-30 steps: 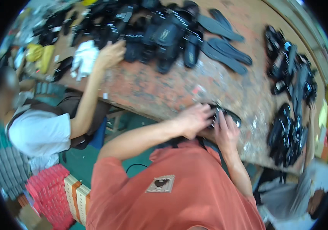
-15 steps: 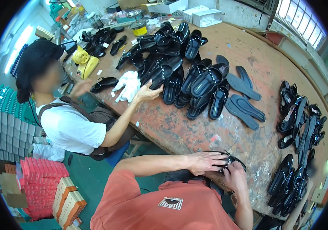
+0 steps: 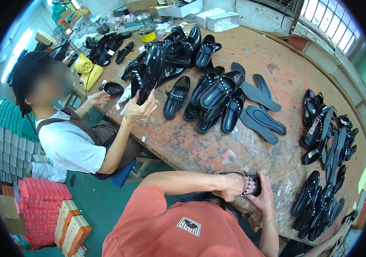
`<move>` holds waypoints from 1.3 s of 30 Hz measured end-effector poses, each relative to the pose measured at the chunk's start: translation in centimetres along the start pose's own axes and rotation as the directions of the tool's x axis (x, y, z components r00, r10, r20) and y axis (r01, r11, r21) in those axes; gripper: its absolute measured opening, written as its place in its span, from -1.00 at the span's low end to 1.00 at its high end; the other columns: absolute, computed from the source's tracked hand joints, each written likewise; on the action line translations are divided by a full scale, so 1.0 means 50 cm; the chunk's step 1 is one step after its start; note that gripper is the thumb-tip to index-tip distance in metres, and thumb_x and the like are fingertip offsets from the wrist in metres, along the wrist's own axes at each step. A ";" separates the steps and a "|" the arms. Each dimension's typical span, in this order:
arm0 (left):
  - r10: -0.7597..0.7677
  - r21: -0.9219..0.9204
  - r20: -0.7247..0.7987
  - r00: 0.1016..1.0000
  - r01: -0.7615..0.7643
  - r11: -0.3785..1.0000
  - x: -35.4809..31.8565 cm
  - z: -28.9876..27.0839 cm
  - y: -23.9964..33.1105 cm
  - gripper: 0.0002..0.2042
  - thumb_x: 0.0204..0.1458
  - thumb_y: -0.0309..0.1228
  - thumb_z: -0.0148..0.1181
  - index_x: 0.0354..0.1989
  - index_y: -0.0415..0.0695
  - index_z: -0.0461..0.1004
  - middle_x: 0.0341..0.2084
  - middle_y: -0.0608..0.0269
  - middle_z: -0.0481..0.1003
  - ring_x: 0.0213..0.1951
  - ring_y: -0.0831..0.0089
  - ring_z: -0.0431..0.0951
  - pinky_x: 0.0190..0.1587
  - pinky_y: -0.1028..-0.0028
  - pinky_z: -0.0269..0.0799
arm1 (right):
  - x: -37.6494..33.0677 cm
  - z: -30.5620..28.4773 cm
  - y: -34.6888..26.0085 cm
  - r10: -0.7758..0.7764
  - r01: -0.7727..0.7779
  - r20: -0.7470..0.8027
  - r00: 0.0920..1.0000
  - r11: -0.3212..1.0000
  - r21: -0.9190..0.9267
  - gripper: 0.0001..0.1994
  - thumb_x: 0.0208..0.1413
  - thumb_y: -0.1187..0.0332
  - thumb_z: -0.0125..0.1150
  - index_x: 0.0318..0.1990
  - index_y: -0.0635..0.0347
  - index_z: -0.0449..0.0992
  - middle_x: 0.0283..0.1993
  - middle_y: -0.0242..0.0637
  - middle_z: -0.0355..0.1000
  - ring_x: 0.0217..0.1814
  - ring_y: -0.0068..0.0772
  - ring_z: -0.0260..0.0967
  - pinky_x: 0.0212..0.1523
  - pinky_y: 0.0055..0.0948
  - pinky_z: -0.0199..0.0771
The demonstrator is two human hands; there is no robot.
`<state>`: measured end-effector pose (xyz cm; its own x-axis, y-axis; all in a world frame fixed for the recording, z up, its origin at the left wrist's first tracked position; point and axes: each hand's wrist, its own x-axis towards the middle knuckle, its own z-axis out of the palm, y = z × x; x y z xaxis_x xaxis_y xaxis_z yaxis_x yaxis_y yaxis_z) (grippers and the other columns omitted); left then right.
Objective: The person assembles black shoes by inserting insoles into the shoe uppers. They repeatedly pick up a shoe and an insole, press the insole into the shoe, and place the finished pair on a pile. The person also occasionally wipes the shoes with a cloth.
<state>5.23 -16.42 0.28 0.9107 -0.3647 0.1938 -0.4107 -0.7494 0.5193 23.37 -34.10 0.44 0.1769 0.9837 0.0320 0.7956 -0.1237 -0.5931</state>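
At the near table edge I hold a black shoe [image 3: 257, 187] with a studded strap. My left hand [image 3: 231, 187] reaches into it, and its fingertips are hidden under the strap and inside the shoe. Around the other end of the shoe is wrapped my right hand [image 3: 266, 193], thumb and fingers on its rim. Farther along lie loose dark insoles [image 3: 262, 122], beside a pile of black studded shoes [image 3: 220, 92]. On the left a co-worker's hand [image 3: 139, 109] holds up another black shoe [image 3: 152, 73].
More black shoes and insoles lie on the right of the worn table [image 3: 183, 147]. A yellow blower-like tool [image 3: 89, 73], a tin [image 3: 147, 33] and white boxes [image 3: 217, 19] stand toward the back. Pink box stacks [image 3: 41, 210] stand left on the floor. Another person's hand [image 3: 341, 231] shows at lower right.
My left hand has gone from the shoe's top into it under the strap; my right hand has moved to its end. The co-worker has lifted a shoe off the pile.
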 end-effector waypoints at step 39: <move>-0.659 -0.429 -0.532 0.532 0.502 0.751 -0.040 -0.213 0.078 -0.77 0.20 -0.53 0.20 0.01 -0.21 0.59 -0.26 -0.03 0.66 -0.21 0.01 0.71 -0.09 0.18 0.66 | 0.136 -0.157 -0.127 -0.114 0.367 0.722 0.683 0.908 -0.204 -0.54 0.12 0.13 0.46 0.15 0.08 0.65 0.12 -0.05 0.63 0.20 0.05 0.57 0.27 0.01 0.55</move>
<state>2.28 -12.74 10.76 0.7787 0.5935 0.2033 0.1676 -0.5091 0.8443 24.07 -27.63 10.71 -0.3879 0.7798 -0.4914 0.9052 0.2221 -0.3622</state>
